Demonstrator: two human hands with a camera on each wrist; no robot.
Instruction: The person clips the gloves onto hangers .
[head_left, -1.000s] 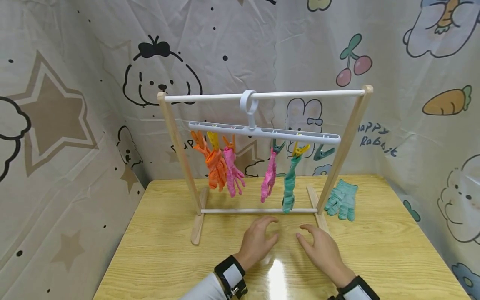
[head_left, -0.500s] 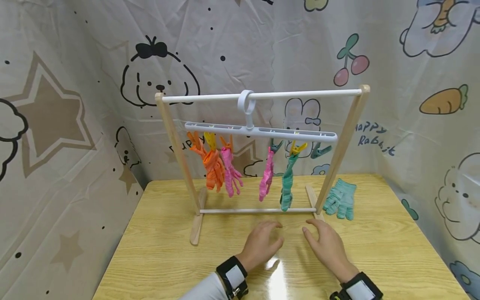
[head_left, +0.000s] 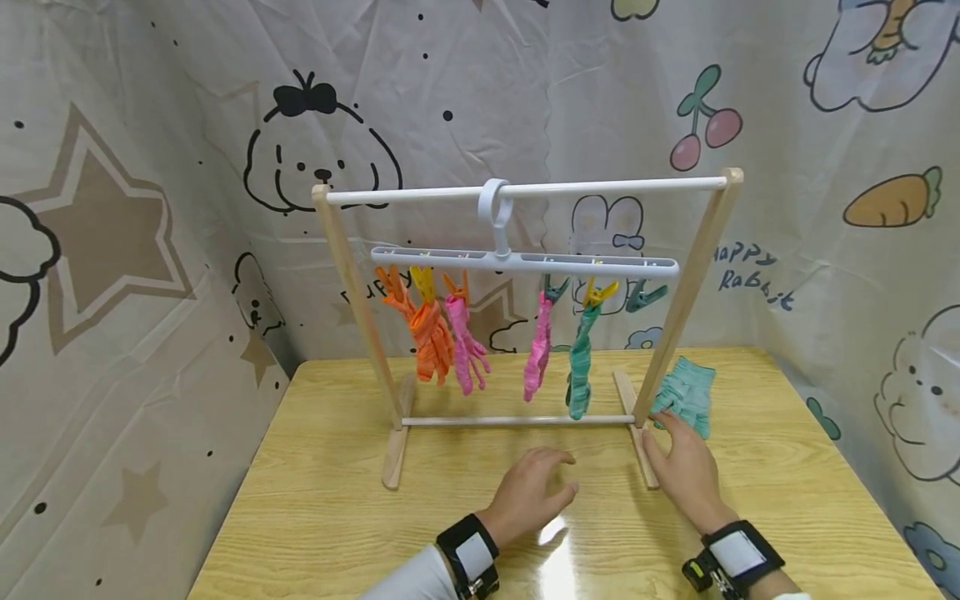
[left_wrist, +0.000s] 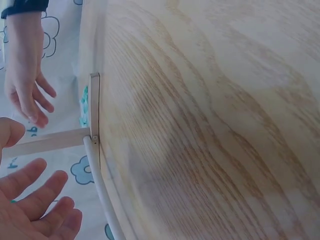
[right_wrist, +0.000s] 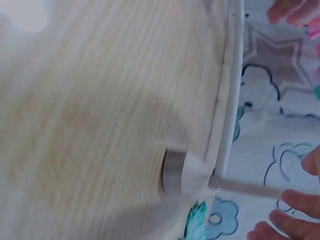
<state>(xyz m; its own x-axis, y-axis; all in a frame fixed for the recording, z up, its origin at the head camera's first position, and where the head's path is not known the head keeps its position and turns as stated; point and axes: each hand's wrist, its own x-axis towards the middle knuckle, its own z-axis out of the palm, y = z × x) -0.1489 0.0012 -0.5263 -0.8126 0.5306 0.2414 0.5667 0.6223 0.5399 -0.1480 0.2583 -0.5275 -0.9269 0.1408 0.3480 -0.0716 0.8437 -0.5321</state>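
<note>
My right hand [head_left: 686,471] reaches over the right foot of the wooden rack, its fingertips at the near edge of a teal glove [head_left: 688,396] lying on the table. Its fingers and thumb are apart, and nothing shows between them. In the right wrist view, the glove [right_wrist: 196,222] peeks out past the rack's foot, below the fingers [right_wrist: 300,227]. My left hand [head_left: 527,496] hovers in front of the rack with relaxed fingers, holding nothing. In the left wrist view its fingers [left_wrist: 40,200] are spread.
The rack's white top bar [head_left: 615,187] carries a white clip hanger [head_left: 517,262]. From its pegs hang an orange glove [head_left: 432,342], two pink gloves [head_left: 467,346] [head_left: 537,354] and a teal glove [head_left: 581,362]. A teal peg [head_left: 647,297] at the right end holds nothing.
My right hand has moved right, from in front of the rack to the teal glove on the table. My left hand has shifted slightly right and nearer to me. The hanger has swung slightly.
</note>
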